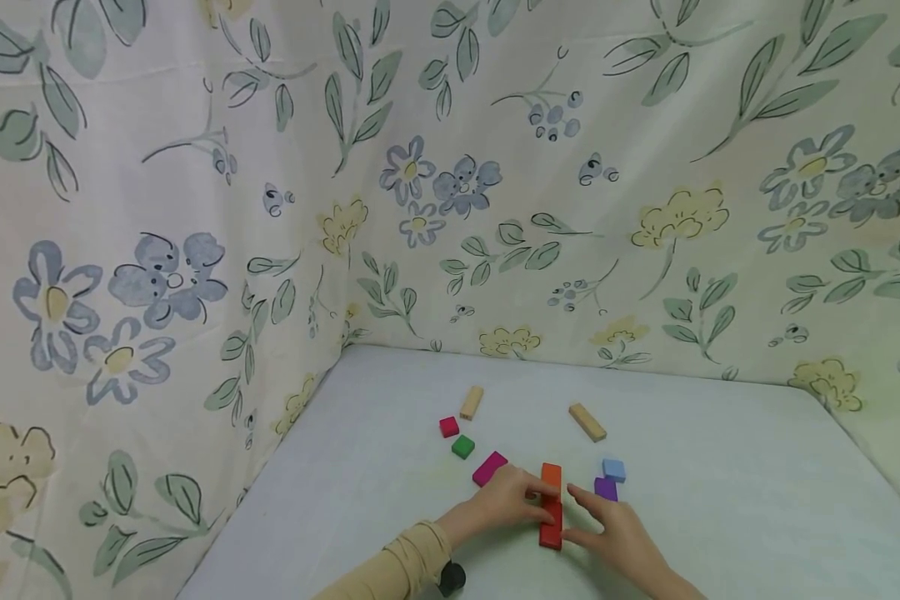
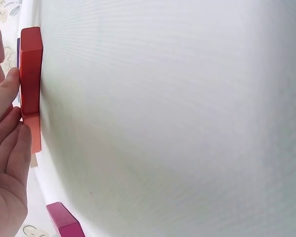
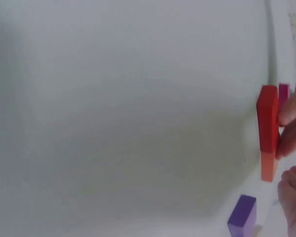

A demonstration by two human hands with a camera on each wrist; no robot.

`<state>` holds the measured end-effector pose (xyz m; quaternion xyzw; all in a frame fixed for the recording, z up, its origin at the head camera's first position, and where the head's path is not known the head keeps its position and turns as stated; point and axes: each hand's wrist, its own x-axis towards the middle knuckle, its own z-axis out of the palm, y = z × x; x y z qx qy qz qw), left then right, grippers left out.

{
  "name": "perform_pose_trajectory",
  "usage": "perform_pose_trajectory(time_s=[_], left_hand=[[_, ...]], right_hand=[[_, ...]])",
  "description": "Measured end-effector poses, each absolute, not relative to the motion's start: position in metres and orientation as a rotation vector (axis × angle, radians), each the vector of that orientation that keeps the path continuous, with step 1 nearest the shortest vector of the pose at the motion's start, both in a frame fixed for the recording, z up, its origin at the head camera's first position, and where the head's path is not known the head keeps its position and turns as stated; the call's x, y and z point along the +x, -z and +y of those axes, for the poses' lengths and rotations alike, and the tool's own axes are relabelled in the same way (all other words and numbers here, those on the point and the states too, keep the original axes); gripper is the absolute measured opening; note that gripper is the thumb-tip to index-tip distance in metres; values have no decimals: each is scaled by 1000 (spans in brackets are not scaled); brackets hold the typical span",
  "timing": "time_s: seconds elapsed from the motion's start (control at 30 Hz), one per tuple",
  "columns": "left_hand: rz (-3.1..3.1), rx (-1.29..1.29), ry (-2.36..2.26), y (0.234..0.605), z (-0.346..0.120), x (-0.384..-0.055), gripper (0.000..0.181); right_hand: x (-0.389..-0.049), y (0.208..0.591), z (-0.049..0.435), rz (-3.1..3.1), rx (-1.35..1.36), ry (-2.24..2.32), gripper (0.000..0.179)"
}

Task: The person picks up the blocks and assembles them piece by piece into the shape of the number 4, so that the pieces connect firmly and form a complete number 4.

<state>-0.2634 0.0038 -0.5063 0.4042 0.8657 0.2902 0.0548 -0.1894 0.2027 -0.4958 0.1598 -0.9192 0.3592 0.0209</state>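
A red block (image 1: 551,537) and an orange block (image 1: 551,473) lie end to end in a line on the white table. My left hand (image 1: 501,502) reaches over them from the left, its thumb on the red block and its fingertips by the seam between the two. In the left wrist view, the thumb touches the upper part of the red block (image 2: 31,74). To the right of the pair is my right hand (image 1: 621,540), thumb and forefinger spread apart, fingertips near the blocks' side, holding nothing.
Beyond my left hand lie magenta (image 1: 489,468), green (image 1: 462,447) and pink-red (image 1: 449,427) blocks. Purple (image 1: 606,488) and light blue (image 1: 613,470) blocks sit past my right hand. Two wooden blocks, left (image 1: 472,402) and right (image 1: 588,422), lie farther back, before a floral curtain (image 1: 525,275).
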Motion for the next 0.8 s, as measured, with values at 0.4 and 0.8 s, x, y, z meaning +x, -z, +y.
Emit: perform_pose_trajectory(time_s=[0.4,0.8], left_hand=[[2609,1180,-869,501,5,-264,37],[2554,1062,-926,503,6,-265,38]], right_hand=[[-204,480,221,-2674,462,-1066,53],[-221,475,251,-2668,348,-1077,55]])
